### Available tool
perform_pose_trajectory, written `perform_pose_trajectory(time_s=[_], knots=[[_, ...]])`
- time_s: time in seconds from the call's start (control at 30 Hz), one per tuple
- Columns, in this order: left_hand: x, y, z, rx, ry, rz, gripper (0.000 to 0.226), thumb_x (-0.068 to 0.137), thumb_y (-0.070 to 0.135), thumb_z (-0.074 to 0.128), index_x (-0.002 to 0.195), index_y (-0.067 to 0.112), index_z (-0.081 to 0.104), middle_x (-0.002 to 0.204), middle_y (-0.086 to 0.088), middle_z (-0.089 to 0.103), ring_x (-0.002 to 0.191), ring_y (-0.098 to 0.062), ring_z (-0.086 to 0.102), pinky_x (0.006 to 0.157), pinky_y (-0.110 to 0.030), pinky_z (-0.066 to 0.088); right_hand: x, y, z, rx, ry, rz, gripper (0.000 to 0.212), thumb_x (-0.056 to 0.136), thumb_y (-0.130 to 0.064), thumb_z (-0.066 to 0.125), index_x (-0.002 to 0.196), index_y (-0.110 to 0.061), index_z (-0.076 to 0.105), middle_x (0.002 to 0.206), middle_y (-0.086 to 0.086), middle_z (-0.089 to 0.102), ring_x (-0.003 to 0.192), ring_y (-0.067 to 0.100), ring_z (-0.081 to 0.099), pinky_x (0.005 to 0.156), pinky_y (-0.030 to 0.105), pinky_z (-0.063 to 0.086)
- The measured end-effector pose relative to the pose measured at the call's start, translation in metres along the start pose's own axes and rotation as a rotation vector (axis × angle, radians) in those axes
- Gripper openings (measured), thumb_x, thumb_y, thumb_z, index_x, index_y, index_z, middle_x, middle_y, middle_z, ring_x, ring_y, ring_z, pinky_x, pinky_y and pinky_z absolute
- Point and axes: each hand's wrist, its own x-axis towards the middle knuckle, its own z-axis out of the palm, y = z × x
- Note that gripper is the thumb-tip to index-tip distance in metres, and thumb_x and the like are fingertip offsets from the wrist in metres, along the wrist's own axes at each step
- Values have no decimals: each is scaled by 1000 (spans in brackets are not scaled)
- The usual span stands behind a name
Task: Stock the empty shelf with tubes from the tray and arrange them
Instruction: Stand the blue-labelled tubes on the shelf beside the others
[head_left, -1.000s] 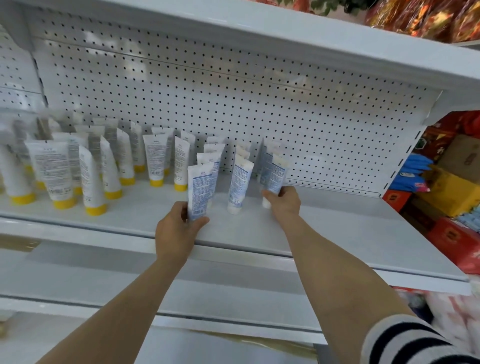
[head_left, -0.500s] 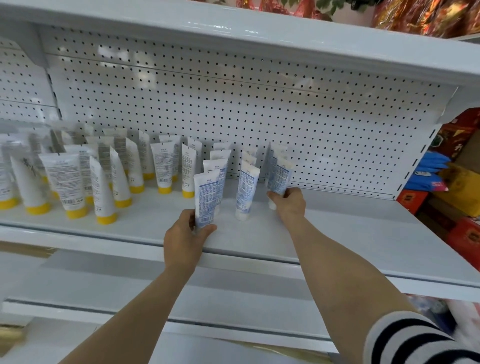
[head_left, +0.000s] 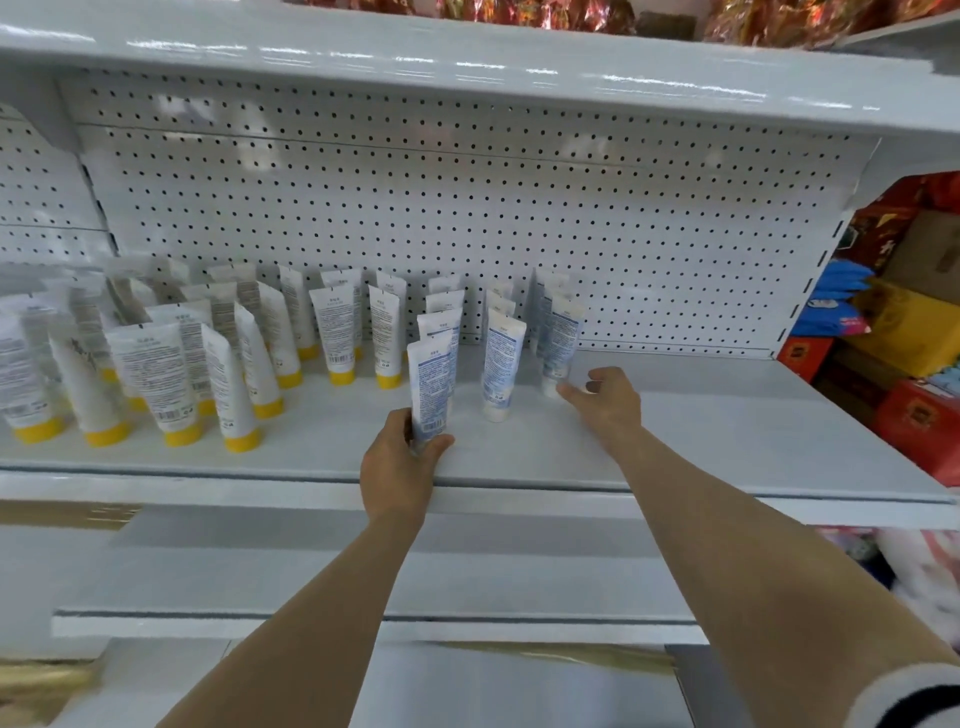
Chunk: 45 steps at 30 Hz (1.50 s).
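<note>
A white pegboard back panel (head_left: 519, 208) spans the far side, and a glossy upper board (head_left: 467, 67) shows bright glare. Red and yellow cartons (head_left: 914, 332) are stacked at the right.

Right sleeve (head_left: 906, 699): white with a black stripe, near right corner.
Left hand (head_left: 400, 467), right hand (head_left: 605, 402): bare, forearms too.

The left hand (head_left: 400, 467) grips the lower end of an upright blue-white tube (head_left: 431, 384) near the front of the shelf (head_left: 727, 431). At two o'clock from it the right hand (head_left: 605, 402), fingers loose, is just beside the rightmost tube (head_left: 561, 338); yellow-capped tubes (head_left: 176, 374) stand at nine o'clock.
</note>
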Motion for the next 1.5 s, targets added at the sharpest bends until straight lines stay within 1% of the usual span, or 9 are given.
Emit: perform_pose_trajectory(time_s=[0.13,0.27,0.37,0.5,0.77,0.93,1.13,1.37,1.5], knots=[[1,3,-4,-15,-50,-34,44,77,40,77,111,20,57,90,9,60,86,-18,58,70,-26,38,-37,3,-20,-40,26,9,64,77,-45,80,126,-13,53,119,5,62,107,22,59,89,32,48],[0,7,-10,-72,-120,-71,56,75,32,81,122,17,54,111,-3,66,99,-23,60,77,-27,40,-76,7,-41,-97,29,32,62,76,-44,80,125,-14,54,119,5,62,105,20,60,88,31,47],[-5,14,-18,-95,-177,-130,72,74,27,83,133,13,46,127,-8,59,114,-27,55,90,-33,44,-104,13,-64,-208,-6,20,64,79,-44,78,128,-13,52,124,6,61,110,22,59,89,33,47],[-35,32,-34,-23,-125,-185,84,74,26,82,141,6,36,141,-16,45,131,-33,40,106,-44,36,-136,20,-105,-391,-49,-12,70,82,-45,74,136,-10,47,133,9,57,122,26,52,91,32,42],[-141,121,-40,106,-134,107,74,79,23,78,141,11,41,154,-11,28,139,-33,24,109,-42,28,-194,14,-209,-518,-58,-149,68,83,-40,74,139,-15,45,131,11,56,117,26,55,87,31,43],[-225,201,-20,81,-240,192,67,83,25,74,140,20,41,154,-9,26,139,-31,21,106,-43,33,-243,23,-295,-619,-49,-217,70,83,-42,74,141,-18,42,134,12,53,120,28,53,92,34,44],[-331,263,6,9,-302,229,55,90,33,64,139,16,43,146,-12,37,130,-34,34,104,-43,35,-294,54,-388,-620,-5,-223,66,86,-46,67,140,-16,42,133,12,56,119,30,54,88,33,44],[-399,286,38,33,-360,215,58,90,37,64,139,14,43,142,-13,42,130,-33,37,104,-43,36,-320,107,-438,-538,-22,-148,65,87,-44,67,138,-13,43,125,15,58,116,34,56,95,40,47],[-410,282,68,79,-412,210,58,90,37,63,139,13,43,141,-12,43,129,-32,38,104,-44,37,-306,144,-442,-531,-67,-84,65,89,-46,65,138,-12,40,130,15,56,118,34,54,90,36,44]])
